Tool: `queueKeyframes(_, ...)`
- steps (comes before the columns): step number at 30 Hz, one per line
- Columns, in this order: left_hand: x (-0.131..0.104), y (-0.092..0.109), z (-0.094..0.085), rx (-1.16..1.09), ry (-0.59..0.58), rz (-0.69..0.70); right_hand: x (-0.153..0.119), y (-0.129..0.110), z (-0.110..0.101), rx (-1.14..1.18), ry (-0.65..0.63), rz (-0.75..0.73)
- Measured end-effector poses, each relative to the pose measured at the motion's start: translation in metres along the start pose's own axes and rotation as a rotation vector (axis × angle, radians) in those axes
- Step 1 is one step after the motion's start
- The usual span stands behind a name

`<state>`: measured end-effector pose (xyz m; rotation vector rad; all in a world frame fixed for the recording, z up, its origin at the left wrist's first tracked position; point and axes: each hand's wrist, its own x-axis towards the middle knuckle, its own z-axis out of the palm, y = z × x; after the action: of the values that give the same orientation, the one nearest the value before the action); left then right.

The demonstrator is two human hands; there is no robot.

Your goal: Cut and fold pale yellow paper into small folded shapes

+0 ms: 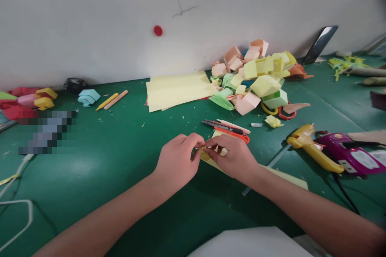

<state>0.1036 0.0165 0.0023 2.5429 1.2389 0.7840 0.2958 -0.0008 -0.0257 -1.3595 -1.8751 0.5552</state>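
Observation:
My left hand (179, 157) and my right hand (235, 157) meet above the green table, fingertips almost touching. Between them they pinch a small yellow paper strip (203, 148), mostly covered by the fingers. Under my right hand and forearm lies a pale yellow paper sheet (286, 176), partly hidden. Just beyond my right hand rests a utility knife (224, 127) with orange parts beside it. A clear glue stick (279, 158) runs from the yellow glue gun (316, 148) toward my right forearm, which hides part of it.
Yellow paper sheets (179, 88) lie against the wall. Right of them is a heap of folded paper pieces (256, 76), with scissors handles (286, 113) below. A purple device (350, 154) stands far right. On the left are a phone (48, 132) with a white cable (30, 209) and a blue paper piece (89, 97).

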Motion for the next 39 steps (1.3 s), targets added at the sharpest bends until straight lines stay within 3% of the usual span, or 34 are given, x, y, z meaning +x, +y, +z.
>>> queueKeyframes(6, 0.004, 0.005, -0.005, -0.14, -0.098, -0.172, -0.001, 0.002, 0.001, -0.01, 0.016, -0.063)
queueKeyframes(14, 0.008, 0.006, -0.01, -0.324, -0.148, -0.285, -0.001, 0.001, 0.001, 0.008, 0.063, -0.104)
queueKeyframes(23, 0.002, 0.002, -0.004, -0.498, -0.166, -0.367, 0.004, -0.002, -0.003, 0.092, 0.063, -0.015)
queueKeyframes(29, 0.0, -0.005, -0.004, -0.385, -0.276, -0.348, 0.008, -0.005, -0.007, 0.089, 0.101, -0.04)
queueKeyframes(39, 0.003, -0.004, -0.001, -0.269, -0.166, -0.321, 0.005, -0.004, 0.0, 0.138, 0.076, -0.085)
